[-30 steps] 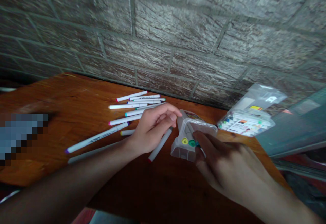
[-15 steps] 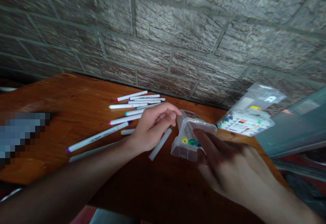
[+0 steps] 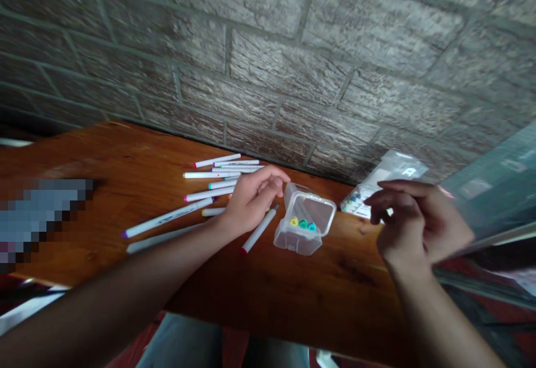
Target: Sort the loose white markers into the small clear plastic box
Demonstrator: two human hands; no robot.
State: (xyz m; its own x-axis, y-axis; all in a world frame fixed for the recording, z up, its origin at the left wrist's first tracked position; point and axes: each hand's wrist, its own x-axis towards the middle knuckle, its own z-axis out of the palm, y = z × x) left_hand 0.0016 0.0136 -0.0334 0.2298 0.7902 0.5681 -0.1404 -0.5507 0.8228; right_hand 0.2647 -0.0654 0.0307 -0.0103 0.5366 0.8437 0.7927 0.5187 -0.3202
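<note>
The clear plastic case [image 3: 298, 239] lies on the table, holding several markers with yellow, green and blue ends. My left hand [image 3: 253, 197] is at its left side, fingers curled and the index fingertip against its upper corner. Just below that hand is a white marker [image 3: 259, 230] with a red end. To the right, my right hand [image 3: 412, 220] hangs in the air, its fingers loosely bent and apart with nothing visible in them. It partly covers a second clear case [image 3: 355, 203] of markers.
Several loose white markers [image 3: 218, 161] lie to the left on the wooden table [image 3: 104, 184]. A long purple-ended marker [image 3: 167, 218] is among them. A blurred-out dark object [image 3: 46, 211] rests at far left. The brick wall [image 3: 251, 66] stands behind the table.
My right hand has drawn out of the near case and moved up and right, uncovering the marker ends. My left hand stays at the case. The view has shifted slightly.
</note>
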